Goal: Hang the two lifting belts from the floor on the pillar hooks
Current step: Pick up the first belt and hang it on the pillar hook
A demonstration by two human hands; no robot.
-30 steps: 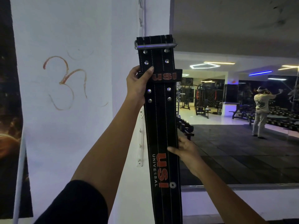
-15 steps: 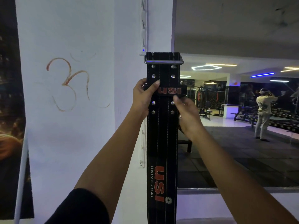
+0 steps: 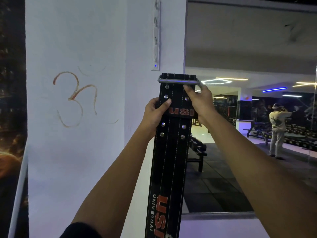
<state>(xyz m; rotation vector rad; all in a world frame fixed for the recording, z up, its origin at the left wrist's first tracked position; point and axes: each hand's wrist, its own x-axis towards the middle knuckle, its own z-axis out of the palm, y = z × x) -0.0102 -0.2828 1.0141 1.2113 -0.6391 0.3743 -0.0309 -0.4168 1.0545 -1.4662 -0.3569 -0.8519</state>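
Observation:
A black lifting belt (image 3: 171, 152) with red USI lettering hangs straight down in front of the white pillar (image 3: 77, 40). Its metal buckle (image 3: 178, 81) is at the top. My left hand (image 3: 155, 114) grips the belt's left edge at the keeper loop. Over on the other side, my right hand (image 3: 199, 100) holds the right edge just under the buckle. A white strip of hooks (image 3: 156, 35) runs vertically on the pillar, its lower end just above the buckle. Only this one belt is in view.
A large wall mirror (image 3: 248, 117) to the right shows a gym floor, a dumbbell rack (image 3: 197, 145) and a person (image 3: 277, 129) standing. A red symbol (image 3: 75, 98) is drawn on the pillar. A dark poster (image 3: 12, 117) fills the left edge.
My right hand has moved from low on the belt up to just under the buckle. The hook strip now sits directly above the buckle.

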